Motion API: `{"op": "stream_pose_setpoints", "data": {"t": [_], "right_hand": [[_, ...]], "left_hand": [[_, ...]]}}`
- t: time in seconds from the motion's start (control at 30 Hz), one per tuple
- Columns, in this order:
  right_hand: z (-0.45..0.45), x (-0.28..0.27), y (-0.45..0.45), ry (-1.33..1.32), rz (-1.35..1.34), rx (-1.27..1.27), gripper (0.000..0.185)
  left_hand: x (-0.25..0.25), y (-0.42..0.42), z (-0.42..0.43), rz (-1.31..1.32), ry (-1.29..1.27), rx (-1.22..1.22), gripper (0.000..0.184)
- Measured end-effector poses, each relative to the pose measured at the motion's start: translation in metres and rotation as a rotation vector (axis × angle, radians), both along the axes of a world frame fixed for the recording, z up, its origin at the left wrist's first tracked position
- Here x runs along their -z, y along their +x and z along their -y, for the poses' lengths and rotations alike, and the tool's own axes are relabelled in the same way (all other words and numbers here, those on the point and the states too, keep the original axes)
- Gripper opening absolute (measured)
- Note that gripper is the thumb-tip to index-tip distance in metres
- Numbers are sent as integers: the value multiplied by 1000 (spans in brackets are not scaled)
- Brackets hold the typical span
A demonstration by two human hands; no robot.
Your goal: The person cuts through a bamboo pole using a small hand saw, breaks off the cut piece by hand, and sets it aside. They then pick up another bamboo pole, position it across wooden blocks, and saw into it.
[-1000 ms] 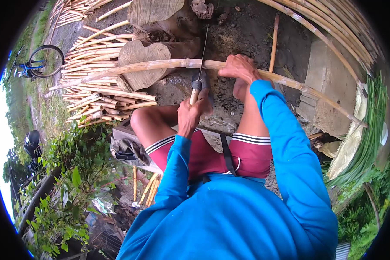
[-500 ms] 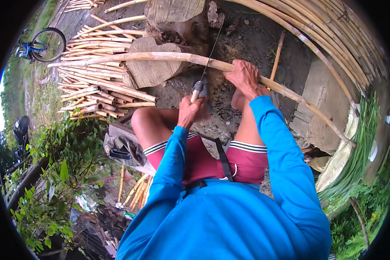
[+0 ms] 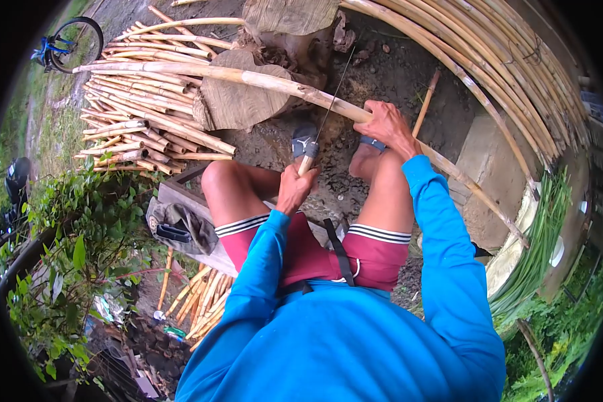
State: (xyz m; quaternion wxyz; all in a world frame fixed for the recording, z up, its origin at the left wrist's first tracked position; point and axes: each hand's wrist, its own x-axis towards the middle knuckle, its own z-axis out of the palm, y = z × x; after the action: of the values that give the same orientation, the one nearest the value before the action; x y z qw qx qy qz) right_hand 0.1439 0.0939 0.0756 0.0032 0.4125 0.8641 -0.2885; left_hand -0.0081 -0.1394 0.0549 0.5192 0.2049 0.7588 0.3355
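My left hand is closed around the pale handle of a long-bladed knife. Its thin blade, seen nearly edge-on, points away from me and crosses the pole in view; whether it touches cannot be told. Fingers wrapped round it, my right hand grips a long, slightly curved bamboo-like pole above my right knee. The pole slants from the upper left, passing over a cut wood stump, down to the right, where its thin end reaches a pale sheet.
Many cut poles are piled at the left, and long poles curve along the upper right. Another stump stands farther off. A concrete block, green stalks, a bicycle and leafy plants lie around.
The pole has tilted, its far left end now higher in view and its right end shifted left. Both hands keep their holds. The whole view has shifted slightly.
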Motion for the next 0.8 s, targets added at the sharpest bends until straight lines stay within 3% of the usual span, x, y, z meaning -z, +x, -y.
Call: {"op": "stream_pose_setpoints", "data": {"t": [0.07,0.1,0.17,0.27,0.3,0.47,0.63,0.8], "right_hand": [[-1,0,4,-74,41,-2,38],[0,-2,12,-170,-328,-137,41],[-25,-8,-2,-911,-140,57,49],[-19,-16,-18,-1032,-222,71,57],[-15,-21,-21,-968,-188,96,66],[-10,-13,-28,-777,-122,11,74],[-3,-13,-33,-367,-22,11,82],[4,-16,-36,-151,13,52,86]], "left_hand": [[-5,0,-1,1,-38,8,31],[-8,1,-1,-22,-22,-2,32],[-9,3,-1,-42,-1,-10,34],[-8,6,3,-39,-7,-19,36],[-8,7,4,-37,-17,-24,37],[-19,7,6,-96,-49,-40,41],[-24,4,8,-223,136,45,50],[-34,4,2,-311,78,125,44]]}}
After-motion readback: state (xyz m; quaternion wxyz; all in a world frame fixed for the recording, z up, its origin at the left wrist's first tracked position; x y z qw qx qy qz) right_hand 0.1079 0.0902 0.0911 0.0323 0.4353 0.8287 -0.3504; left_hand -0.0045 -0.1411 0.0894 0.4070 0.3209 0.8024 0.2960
